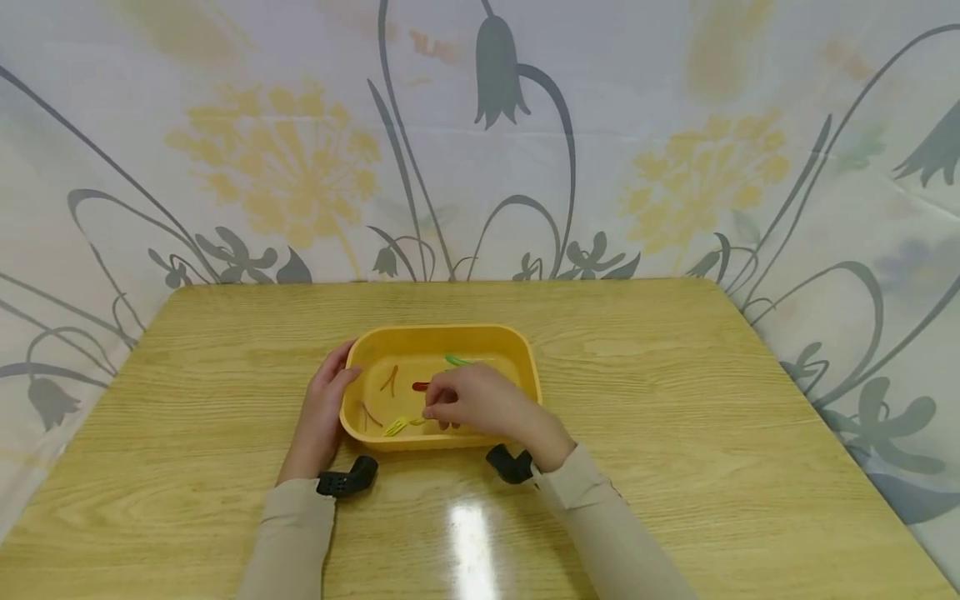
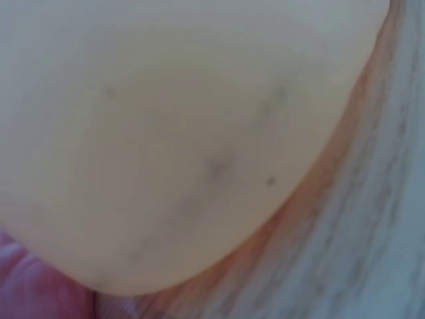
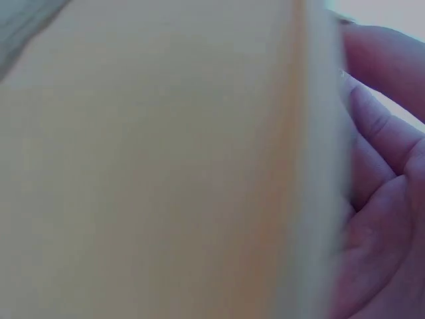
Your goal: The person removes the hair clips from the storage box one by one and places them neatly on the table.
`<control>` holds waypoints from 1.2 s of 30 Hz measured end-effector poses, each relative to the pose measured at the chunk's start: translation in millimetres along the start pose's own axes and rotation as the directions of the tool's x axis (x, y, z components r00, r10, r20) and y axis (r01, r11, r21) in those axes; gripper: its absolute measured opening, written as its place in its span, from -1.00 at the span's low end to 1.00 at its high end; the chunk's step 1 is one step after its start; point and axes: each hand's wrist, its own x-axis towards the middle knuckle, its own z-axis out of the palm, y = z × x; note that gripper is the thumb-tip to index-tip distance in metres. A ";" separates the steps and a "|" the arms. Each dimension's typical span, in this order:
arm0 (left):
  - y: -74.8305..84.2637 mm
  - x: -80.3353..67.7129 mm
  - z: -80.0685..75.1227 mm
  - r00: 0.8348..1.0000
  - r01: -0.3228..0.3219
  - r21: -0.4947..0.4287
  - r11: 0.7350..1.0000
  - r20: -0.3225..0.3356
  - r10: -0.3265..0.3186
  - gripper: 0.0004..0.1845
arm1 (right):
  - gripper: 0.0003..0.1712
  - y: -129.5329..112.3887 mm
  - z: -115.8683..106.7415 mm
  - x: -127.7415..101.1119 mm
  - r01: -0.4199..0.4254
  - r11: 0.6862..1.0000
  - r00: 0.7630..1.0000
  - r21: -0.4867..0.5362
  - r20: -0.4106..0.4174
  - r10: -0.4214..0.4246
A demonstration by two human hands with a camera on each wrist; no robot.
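A yellow plastic tub stands on the table, with my left hand gripping its left end, thumb over the rim. My right hand reaches over the front wall into the tub, fingers curled and thumb and index finger pinched together. The fingertips are right at the end of a small yellow fork-shaped piece low in the tub. Beside the hand lies a small red piece, and a green strip is partly covered by it. The tub's blurred wall fills most of both wrist views.
Farther left in the tub are thin orange-brown strips and a curved brownish strip. Black wrist cameras sit close to the tub's front side. A flower-patterned cloth hangs behind the wooden table.
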 end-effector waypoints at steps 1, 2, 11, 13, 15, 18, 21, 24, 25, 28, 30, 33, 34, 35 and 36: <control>-0.1 0.1 -0.1 1.000 0.004 0.002 1.000 -0.002 -0.004 -0.51 | -0.86 -1.5 -1.8 -1.0 -0.012 1.000 1.000 -0.004 0.000 0.012; -0.3 0.2 -0.2 1.000 0.007 -0.001 1.000 -0.002 -0.007 -0.51 | -0.85 -3.2 -3.9 -2.1 -0.023 1.000 1.000 -0.005 0.000 0.023; -1.1 -2.7 -2.4 1.000 0.018 -0.005 1.000 -0.005 -0.018 -0.51 | -0.79 -2.0 -18.2 -9.7 -0.032 0.997 0.999 0.067 -0.021 0.034; -0.7 -4.2 -2.6 1.000 0.022 -0.006 1.000 -0.002 -0.022 -0.51 | -0.80 1.2 -20.6 -10.9 -0.023 0.995 0.999 0.094 -0.036 0.027; -0.4 -5.3 -2.8 1.000 0.025 -0.004 1.000 -0.005 -0.025 -0.51 | -0.79 5.0 -22.8 -11.5 -0.013 0.994 0.999 0.107 -0.048 0.018; -0.1 -6.4 -3.2 0.999 0.032 0.003 0.999 -0.015 -0.032 -0.50 | -0.76 12.2 -26.1 -11.8 -0.007 0.994 0.997 0.111 -0.069 0.015; 0.0 -6.4 -3.2 0.999 0.033 0.002 0.999 -0.020 -0.033 -0.48 | -0.74 20.5 -29.8 -12.0 -0.040 0.988 0.996 0.150 -0.079 0.052; -0.3 -5.5 -2.2 0.999 0.032 -0.006 0.999 -0.014 -0.033 -0.47 | -0.75 28.6 -34.3 -13.6 -0.080 0.980 0.992 0.184 -0.085 0.097; -0.4 -5.2 -1.7 0.999 0.032 -0.010 0.999 -0.013 -0.032 -0.47 | -0.74 31.0 -35.9 -14.3 -0.088 0.979 0.991 0.186 -0.087 0.105; -0.9 -4.5 -0.8 0.999 0.032 -0.013 0.999 -0.012 -0.032 -0.46 | -0.73 36.1 -41.9 -18.2 -0.093 0.981 0.988 0.171 -0.103 0.111; -1.0 -4.1 -0.3 1.000 0.029 -0.015 0.999 -0.010 -0.029 -0.46 | -0.73 39.0 -45.9 -20.8 -0.091 0.981 0.987 0.169 -0.117 0.112; -0.7 -3.5 0.4 1.000 0.027 -0.016 1.000 -0.007 -0.027 -0.45 | -0.73 41.8 -52.9 -25.3 -0.101 0.978 0.984 0.185 -0.129 0.126; -0.5 -3.3 0.7 1.000 0.027 -0.018 0.999 -0.005 -0.028 -0.45 | -0.73 43.2 -54.8 -26.4 -0.106 0.976 0.982 0.189 -0.133 0.132; -0.2 -3.2 1.1 1.000 0.028 -0.021 0.999 -0.004 -0.028 -0.45 | -0.73 44.6 -56.6 -27.6 -0.112 0.974 0.981 0.197 -0.134 0.140; 0.0 -3.1 1.4 1.000 0.029 -0.021 0.999 -0.003 -0.029 -0.45 | -0.73 46.1 -58.2 -28.8 -0.117 0.973 0.979 0.198 -0.140 0.146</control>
